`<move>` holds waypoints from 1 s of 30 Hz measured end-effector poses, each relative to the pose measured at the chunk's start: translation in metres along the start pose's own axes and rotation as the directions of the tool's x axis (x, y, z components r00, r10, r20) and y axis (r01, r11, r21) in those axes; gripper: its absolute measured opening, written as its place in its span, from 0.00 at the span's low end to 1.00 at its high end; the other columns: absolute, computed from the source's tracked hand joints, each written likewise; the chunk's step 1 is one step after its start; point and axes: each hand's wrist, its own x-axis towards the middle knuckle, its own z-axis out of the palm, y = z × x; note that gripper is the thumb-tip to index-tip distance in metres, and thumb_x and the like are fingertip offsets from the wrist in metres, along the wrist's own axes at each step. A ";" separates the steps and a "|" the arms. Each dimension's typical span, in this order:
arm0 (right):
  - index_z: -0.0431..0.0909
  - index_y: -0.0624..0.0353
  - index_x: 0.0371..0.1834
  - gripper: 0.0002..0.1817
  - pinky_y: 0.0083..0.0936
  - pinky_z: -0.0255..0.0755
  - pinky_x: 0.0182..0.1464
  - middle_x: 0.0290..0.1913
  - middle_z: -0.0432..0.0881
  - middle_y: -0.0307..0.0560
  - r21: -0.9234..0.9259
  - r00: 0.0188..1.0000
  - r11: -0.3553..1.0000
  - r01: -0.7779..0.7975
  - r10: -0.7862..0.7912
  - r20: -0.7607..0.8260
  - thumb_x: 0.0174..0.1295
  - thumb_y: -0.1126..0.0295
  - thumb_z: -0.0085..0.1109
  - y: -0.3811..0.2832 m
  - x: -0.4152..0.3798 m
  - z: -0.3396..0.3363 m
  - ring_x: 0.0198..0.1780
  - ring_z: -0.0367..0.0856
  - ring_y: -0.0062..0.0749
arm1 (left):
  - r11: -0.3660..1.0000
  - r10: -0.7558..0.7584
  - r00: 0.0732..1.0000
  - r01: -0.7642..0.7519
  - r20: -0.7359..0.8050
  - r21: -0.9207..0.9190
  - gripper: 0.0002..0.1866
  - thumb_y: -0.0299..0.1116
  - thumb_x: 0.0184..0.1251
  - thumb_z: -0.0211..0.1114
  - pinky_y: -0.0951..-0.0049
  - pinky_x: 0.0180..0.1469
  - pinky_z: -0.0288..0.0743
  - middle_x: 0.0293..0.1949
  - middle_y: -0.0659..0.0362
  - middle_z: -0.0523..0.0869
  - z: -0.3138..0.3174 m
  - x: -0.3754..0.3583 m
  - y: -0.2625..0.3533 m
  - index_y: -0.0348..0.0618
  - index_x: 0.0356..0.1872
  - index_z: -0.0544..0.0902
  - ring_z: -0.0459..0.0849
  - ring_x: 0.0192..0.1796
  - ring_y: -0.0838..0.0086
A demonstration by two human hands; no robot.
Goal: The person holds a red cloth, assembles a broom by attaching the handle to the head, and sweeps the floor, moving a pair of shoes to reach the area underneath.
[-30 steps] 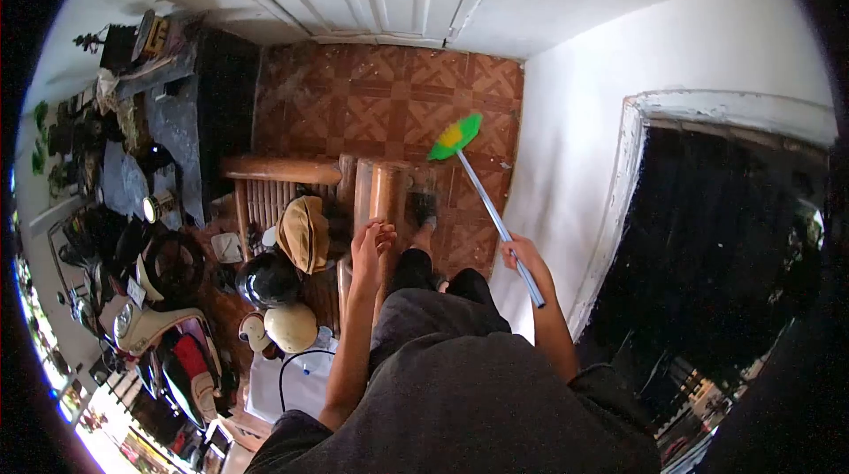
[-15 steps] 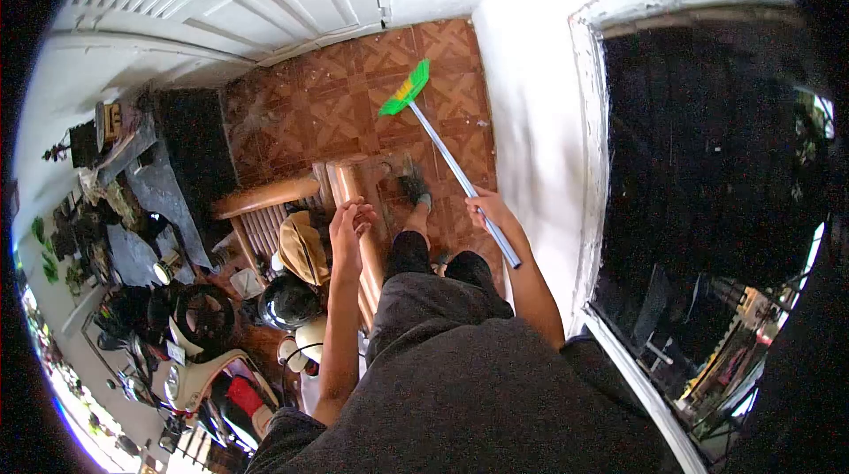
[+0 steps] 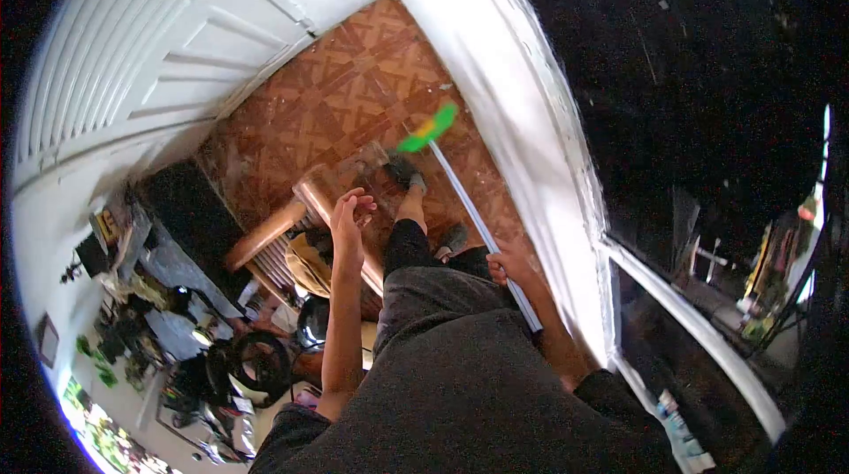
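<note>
Progress: sweeping looks under way; pale specks remain on the tiled floor around the broom head.
Broom: green-and-yellow head, long silver handle, resting on the floor just ahead of the feet.
Right hand: closed round the handle.
Left hand: loosely open, empty, above the wooden chair.

A home entryway: brown patterned floor tiles, a white panelled and louvred door, white plastered walls, a rounded wooden bench with helmets beside it, and a parked scooter amid household clutter
</note>
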 end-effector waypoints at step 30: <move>0.73 0.57 0.44 0.07 0.21 0.61 0.17 0.19 0.65 0.36 0.530 0.963 0.809 0.253 -0.161 -0.215 0.63 0.72 0.54 0.476 -0.222 -0.180 0.16 0.65 0.21 | 0.869 -0.123 0.832 -0.173 0.540 0.464 0.16 0.38 0.74 0.53 0.75 0.43 0.74 0.41 0.58 0.85 0.134 -0.211 -0.245 0.40 0.53 0.78 0.82 0.42 0.76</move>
